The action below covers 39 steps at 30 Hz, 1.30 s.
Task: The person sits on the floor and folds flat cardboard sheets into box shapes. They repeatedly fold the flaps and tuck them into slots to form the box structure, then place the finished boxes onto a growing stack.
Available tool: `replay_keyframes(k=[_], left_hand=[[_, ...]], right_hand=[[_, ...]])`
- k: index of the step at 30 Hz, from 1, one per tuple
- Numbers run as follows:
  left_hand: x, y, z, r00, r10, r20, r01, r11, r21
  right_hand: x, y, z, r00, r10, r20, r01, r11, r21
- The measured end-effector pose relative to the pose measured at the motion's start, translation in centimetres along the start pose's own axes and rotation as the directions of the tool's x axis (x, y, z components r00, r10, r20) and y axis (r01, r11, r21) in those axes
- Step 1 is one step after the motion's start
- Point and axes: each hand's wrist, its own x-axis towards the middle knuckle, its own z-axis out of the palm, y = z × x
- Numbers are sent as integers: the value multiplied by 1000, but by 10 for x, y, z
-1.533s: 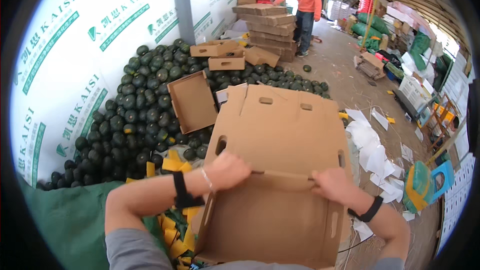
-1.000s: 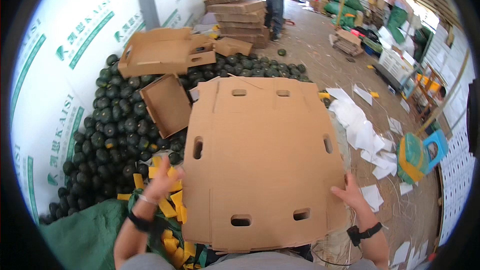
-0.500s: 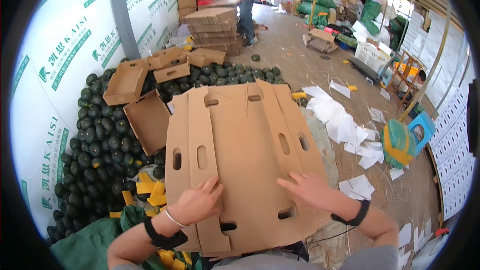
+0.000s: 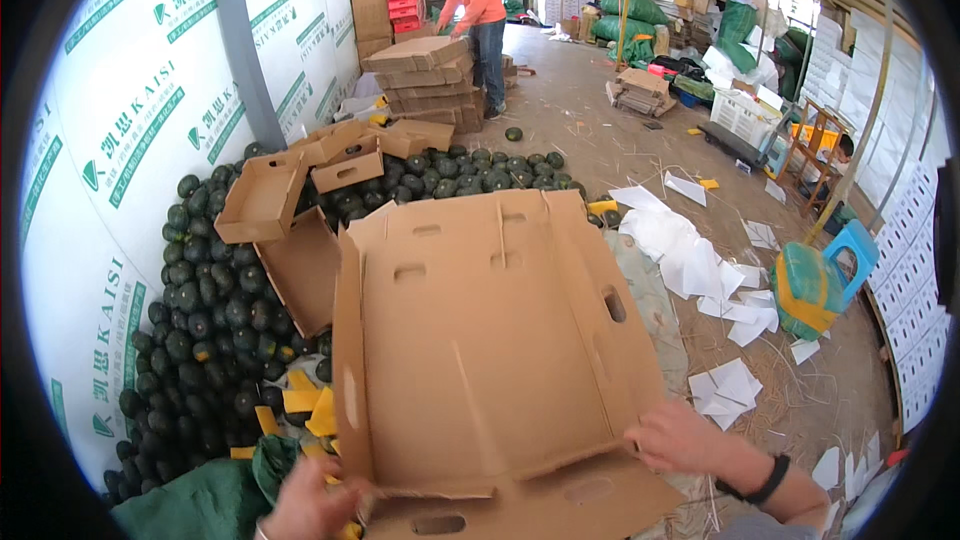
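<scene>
A partly folded brown cardboard box (image 4: 480, 340) with oval hand holes lies before me, its inner face up. Its side walls stand slanted, and the near flap (image 4: 530, 505) spreads toward me. At the near right corner my right hand (image 4: 685, 440) has its fingers curled round the cardboard edge. My left hand (image 4: 312, 502) is beside the near left corner, fingers apart and slightly blurred; whether it touches the cardboard is unclear.
Dark green round squashes (image 4: 215, 310) are heaped at the left, with small open boxes (image 4: 262, 195) on them. Green cloth (image 4: 195, 495) lies near left. White paper scraps (image 4: 690, 260) litter the floor at right. A person in orange (image 4: 478, 0) stands behind stacked cardboard (image 4: 425, 80).
The folded-in side panels have opened out, and the near flap now extends toward me. Both hands moved from the panels outward to the near corners. The far person has turned toward the cardboard stack.
</scene>
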Motion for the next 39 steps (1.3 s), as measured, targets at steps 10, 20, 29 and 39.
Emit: replay_keyframes(k=[10,20,29,39], left_hand=[[41,31,76,657,-695,-291,130,485,-865],[115,39,32,858,136,496,-145,989,-21],[116,5,-49,742,-309,-595,-364,560,-744],[103,-97,54,856,-476,199,128,-177,-976]], right_hand=[[28,-40,40,701,670,-243,-320,600,733],[110,-45,16,873,-43,486,22,999,48],[86,25,-33,884,390,-258,-309,901,303],[55,-47,-21,987,143,-74,-61,759,649]])
